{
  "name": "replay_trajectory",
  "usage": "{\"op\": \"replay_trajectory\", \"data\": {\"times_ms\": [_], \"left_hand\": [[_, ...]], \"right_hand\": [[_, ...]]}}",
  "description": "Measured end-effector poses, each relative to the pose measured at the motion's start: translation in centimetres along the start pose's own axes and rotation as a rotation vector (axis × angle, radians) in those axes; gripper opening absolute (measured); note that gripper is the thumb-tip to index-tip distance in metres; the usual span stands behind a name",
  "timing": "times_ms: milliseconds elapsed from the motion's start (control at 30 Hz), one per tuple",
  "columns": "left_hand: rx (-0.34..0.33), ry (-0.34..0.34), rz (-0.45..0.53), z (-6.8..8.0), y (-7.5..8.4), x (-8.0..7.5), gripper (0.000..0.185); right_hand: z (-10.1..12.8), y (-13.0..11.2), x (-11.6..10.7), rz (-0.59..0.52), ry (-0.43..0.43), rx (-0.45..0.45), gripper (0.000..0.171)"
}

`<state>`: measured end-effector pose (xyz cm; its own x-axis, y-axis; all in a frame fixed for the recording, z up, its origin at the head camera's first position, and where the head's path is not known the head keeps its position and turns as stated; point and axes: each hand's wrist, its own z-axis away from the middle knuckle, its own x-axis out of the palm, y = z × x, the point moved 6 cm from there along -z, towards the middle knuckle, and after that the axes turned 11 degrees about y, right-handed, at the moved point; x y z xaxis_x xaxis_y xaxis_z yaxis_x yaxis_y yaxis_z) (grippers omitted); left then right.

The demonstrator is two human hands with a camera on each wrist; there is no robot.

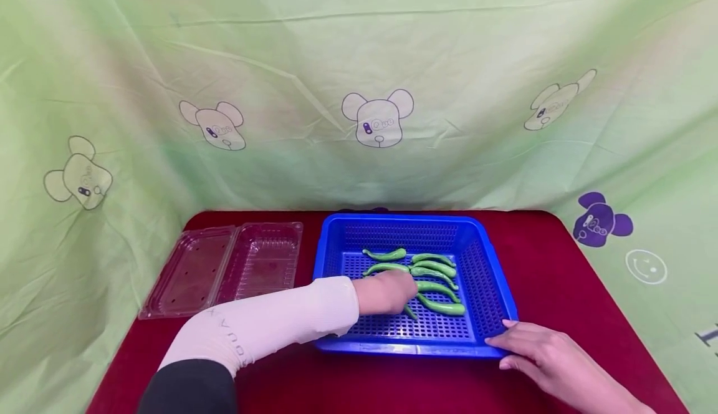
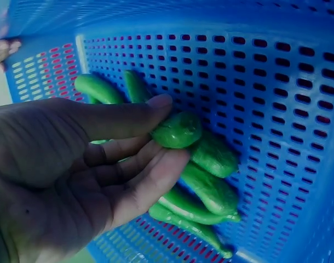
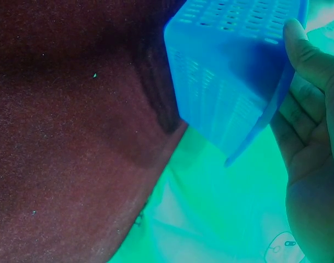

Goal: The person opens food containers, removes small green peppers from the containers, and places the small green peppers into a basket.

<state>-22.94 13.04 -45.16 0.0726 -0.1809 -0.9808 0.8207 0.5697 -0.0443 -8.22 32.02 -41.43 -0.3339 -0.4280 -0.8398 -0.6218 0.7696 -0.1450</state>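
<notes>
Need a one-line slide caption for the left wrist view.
Left hand pinching a glossy green chili pepper from the pile inside the perforated blue plastic basket.

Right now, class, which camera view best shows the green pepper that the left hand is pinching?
The left wrist view: the glossy green pepper fills the frame, pinched by the left hand. In the head view the left hand hides most of it. The right wrist view shows none of it.

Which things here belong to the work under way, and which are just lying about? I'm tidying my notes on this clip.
In use:
- left hand, gripping a green pepper
- other peppers in the basket
- blue basket
- right hand, resting on the basket's near corner

Lying about:
- clear plastic box, open
- red table
- green curtain
</notes>
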Motion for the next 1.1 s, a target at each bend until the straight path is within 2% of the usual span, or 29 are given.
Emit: {"op": "replay_trajectory", "data": {"times_ms": [133,400,600,700,800,900,1000,1100], "left_hand": [[-0.045,-0.012,0.031,-0.1,-0.2,0.5,0.018],[-0.064,0.014,-0.065,-0.3,-0.6,0.9,0.01],[-0.091,-0.011,-0.057,-0.1,-1.3,0.1,0.017],[-0.107,0.013,-0.042,0.5,-2.2,-0.6,0.018],[-0.146,0.118,0.017,1.5,-4.1,-2.0,0.016],[-0.216,0.29,0.088,2.9,-7.0,-3.9,0.021],[-0.284,0.482,0.136,4.8,-10.3,-5.4,0.021],[-0.365,0.599,0.154,6.6,-13.3,-5.7,0.023]], "right_hand": [[-0.2,-0.2,0.1,-0.004,-0.004,0.001,0.031],[-0.5,0.0,0.2,-0.01,0.002,-0.027,0.029],[-0.6,0.5,0.4,-0.008,-0.032,-0.028,0.03],[-0.7,0.8,0.6,-0.006,-0.096,0.002,0.031],[-0.9,1.0,0.8,0.014,-0.17,0.027,0.033],[-1.2,1.2,0.6,0.018,-0.231,0.081,0.036],[-1.8,1.4,-0.3,0.003,-0.194,0.11,0.038],[-2.8,1.8,-1.4,0.007,-0.098,0.082,0.042]]}}
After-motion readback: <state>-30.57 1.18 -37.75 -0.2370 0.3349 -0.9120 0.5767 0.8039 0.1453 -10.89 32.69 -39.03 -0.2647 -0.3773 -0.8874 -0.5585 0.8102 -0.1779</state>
